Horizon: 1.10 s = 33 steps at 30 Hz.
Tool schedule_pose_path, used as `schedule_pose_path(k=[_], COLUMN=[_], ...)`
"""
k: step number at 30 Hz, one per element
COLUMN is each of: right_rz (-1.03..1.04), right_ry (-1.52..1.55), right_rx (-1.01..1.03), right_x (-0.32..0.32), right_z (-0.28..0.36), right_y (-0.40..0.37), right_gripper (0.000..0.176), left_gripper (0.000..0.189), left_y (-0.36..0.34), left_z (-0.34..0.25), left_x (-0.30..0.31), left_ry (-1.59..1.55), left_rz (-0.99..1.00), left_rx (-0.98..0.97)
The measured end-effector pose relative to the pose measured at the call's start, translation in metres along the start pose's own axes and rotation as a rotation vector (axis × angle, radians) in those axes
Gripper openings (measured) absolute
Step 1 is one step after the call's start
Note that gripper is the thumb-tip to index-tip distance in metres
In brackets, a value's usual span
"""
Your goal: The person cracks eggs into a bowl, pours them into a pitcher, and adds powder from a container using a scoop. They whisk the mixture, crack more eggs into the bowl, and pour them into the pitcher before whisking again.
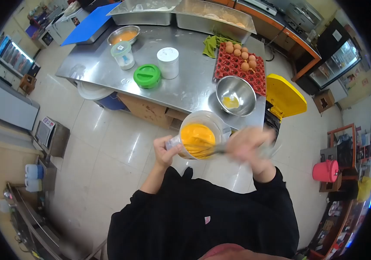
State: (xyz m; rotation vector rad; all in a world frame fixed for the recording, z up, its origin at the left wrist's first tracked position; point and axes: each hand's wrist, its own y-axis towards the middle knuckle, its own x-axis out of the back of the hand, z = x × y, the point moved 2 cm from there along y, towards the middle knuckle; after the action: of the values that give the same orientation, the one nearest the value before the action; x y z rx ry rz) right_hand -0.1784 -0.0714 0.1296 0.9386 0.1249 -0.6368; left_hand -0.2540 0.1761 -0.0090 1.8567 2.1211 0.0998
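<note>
My left hand (164, 149) grips the left side of a clear plastic pitcher (218, 126), tilted toward me beyond the table's front edge. Inside it is a thick orange-yellow egg mixture (195, 133). My right hand (247, 144), smeared by motion, is closed around the handle of a whisk (218, 150). The whisk's wires dip into the mixture. Just beyond, a steel bowl (245, 89) at the table edge holds a little raw egg (231, 102). Behind that lies a red egg tray (228, 67) with several brown eggs (237, 53) at its far end.
On the steel table (185, 93) stand a green lid (147, 76), a white tub (168, 65), a green-lidded jar (124, 55) and a bowl of orange liquid (124, 35). Metal pans (213, 26) line the back, near a green cloth (210, 45). A yellow bin lid (287, 95) rises at right.
</note>
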Motion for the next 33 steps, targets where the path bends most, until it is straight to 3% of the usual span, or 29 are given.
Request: schedule_pose_path(k=[2,4,7,10,14,17,24,28,33], right_rz=[-0.399,-0.573,-0.243,-0.251,-0.284,-0.433,-0.536,-0.566,-0.579], right_ry=[-0.174,-0.347,-0.371,-0.312,-0.519,-0.433,-0.679,-0.717,-0.804], right_rx=[-0.166,-0.249,-0.091,0.032,-0.326,-0.247,-0.102,-0.005,-0.007], right_x=[0.008,0.008,-0.028,0.011,0.029,0.035,0.058,0.079,0.106], right_z=[-0.018,-0.026,0.002,-0.002,-0.064,-0.032,-0.018,-0.026,-0.057], right_y=[-0.022,-0.012,0.028,0.042,0.064,0.136,0.246,0.264,0.235], right_gripper=[0.010,0.011,0.014,0.022,0.022,0.026,0.028,0.028,0.029], left_gripper=[0.028,0.027,0.026,0.023,0.020,0.019,0.023,0.028,0.030], left_y=[0.003,0.016,0.018,0.041,0.083,0.113,0.209,0.253,0.278], left_z=[-0.008,-0.010,-0.004,-0.010,-0.004,0.012,0.021,0.057,0.099], left_x=[-0.006,-0.007,0.002,-0.002,-0.008,-0.006,-0.029,-0.034,-0.029], left_ry=[-0.027,-0.004,0.058,-0.049,-0.066,-0.078,-0.054,-0.209,-0.068], left_rz=[-0.062,-0.083,-0.076,-0.116,-0.168,-0.142,-0.085,-0.192,-0.176], left_rx=[-0.016,-0.053,-0.064,-0.102,-0.069,-0.120,-0.207,-0.185,-0.150])
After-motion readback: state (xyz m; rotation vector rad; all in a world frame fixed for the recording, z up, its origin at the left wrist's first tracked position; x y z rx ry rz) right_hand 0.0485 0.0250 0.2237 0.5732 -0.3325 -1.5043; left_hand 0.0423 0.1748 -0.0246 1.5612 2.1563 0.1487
